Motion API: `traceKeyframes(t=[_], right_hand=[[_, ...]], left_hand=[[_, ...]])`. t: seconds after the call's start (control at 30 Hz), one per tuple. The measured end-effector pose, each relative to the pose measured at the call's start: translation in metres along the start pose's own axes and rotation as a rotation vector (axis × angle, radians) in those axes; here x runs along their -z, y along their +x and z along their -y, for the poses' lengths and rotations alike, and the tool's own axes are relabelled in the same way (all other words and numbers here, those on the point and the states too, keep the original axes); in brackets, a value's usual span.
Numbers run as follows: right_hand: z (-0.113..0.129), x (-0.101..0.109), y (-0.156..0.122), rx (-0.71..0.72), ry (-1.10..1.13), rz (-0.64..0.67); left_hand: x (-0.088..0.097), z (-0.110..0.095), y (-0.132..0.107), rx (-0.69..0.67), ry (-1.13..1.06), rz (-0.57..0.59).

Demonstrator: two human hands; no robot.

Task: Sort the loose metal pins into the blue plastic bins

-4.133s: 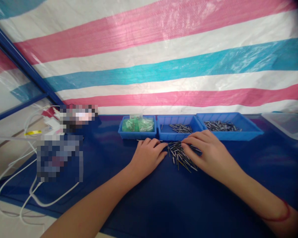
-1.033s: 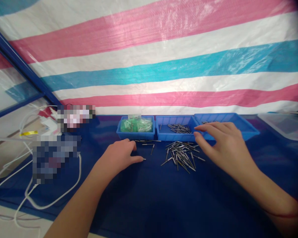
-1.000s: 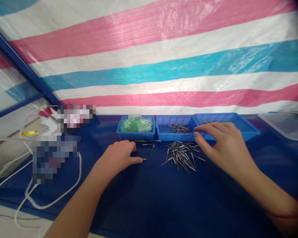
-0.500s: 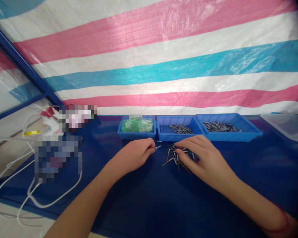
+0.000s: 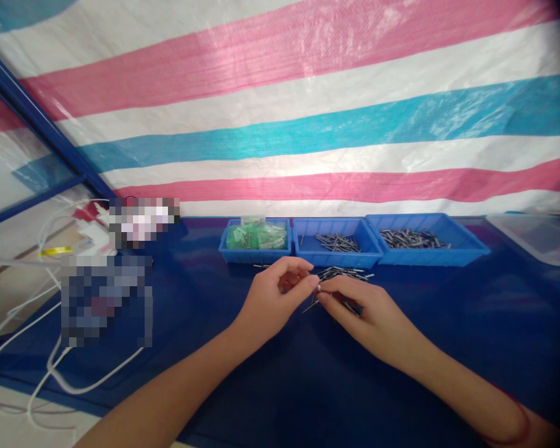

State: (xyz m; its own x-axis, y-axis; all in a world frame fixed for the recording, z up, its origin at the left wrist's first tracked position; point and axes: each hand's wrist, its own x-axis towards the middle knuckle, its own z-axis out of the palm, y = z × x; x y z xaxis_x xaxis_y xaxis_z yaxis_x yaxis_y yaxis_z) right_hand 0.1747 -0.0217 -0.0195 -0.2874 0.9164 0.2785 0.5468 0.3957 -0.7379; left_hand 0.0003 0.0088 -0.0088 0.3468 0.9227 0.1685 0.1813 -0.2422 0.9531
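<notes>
Between left hand (image 5: 271,295) and right hand (image 5: 372,313): small pale piece (image 5: 318,288)

Could not identify pale piece (image 5: 318,288) in right hand (image 5: 371,311) (too small). Noted partly hidden metal pins (image 5: 344,273) behind same hand, cut-off plastic container (image 5: 536,239) at right edge, blurred-out object (image 5: 107,298) at left.

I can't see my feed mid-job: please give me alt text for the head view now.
Left hand and right hand nearly touch at a pile of metal pins, a small pale piece between them; which hand grips it is unclear. Behind, in a row: left bin with green bags, middle bin and right bin with more pins.
</notes>
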Motion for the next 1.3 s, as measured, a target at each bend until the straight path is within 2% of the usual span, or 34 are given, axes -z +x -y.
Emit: traceKeyframes(t=[0.13,0.37,0.57,0.7,0.83,0.93,1.03,1.1,1.2,1.23,1.3], right_hand=[[0.0,-0.004,0.001,-0.052,0.039,-0.017],[-0.003,-0.004,0.001,-0.14,0.186,0.003],[-0.009,-0.003,0.002,-0.189,0.263,-0.13],[-0.006,0.003,0.001,-0.15,0.249,-0.204],[0.002,0.007,-0.001,-0.036,0.1,-0.238],[0.004,0.011,-0.001,0.043,-0.017,-0.23],[-0.004,0.025,0.002,0.054,-0.145,-0.338],[-0.017,0.042,0.006,0.001,-0.275,-0.5],[-0.045,0.07,0.011,-0.151,-0.515,-0.714],[-0.054,0.078,0.012,-0.206,-0.609,-0.731],[-0.068,0.09,0.013,-0.274,-0.821,-0.611]], left_hand=[[-0.004,0.006,0.0,0.066,-0.157,0.022],[-0.001,0.002,-0.002,0.051,-0.108,0.02],[0.0,0.002,-0.001,0.024,-0.009,-0.009],[0.001,0.005,0.0,0.007,0.068,0.014],[0.002,0.004,0.001,-0.044,0.219,0.058],[0.002,0.0,-0.001,-0.105,0.388,0.135],[0.003,-0.003,-0.003,-0.192,0.548,0.196],[0.006,-0.003,-0.004,-0.255,0.686,0.224],[0.01,-0.001,-0.004,-0.307,0.898,0.283],[0.012,0.0,-0.004,-0.312,0.949,0.308],[0.013,0.003,-0.004,-0.311,1.016,0.355]])
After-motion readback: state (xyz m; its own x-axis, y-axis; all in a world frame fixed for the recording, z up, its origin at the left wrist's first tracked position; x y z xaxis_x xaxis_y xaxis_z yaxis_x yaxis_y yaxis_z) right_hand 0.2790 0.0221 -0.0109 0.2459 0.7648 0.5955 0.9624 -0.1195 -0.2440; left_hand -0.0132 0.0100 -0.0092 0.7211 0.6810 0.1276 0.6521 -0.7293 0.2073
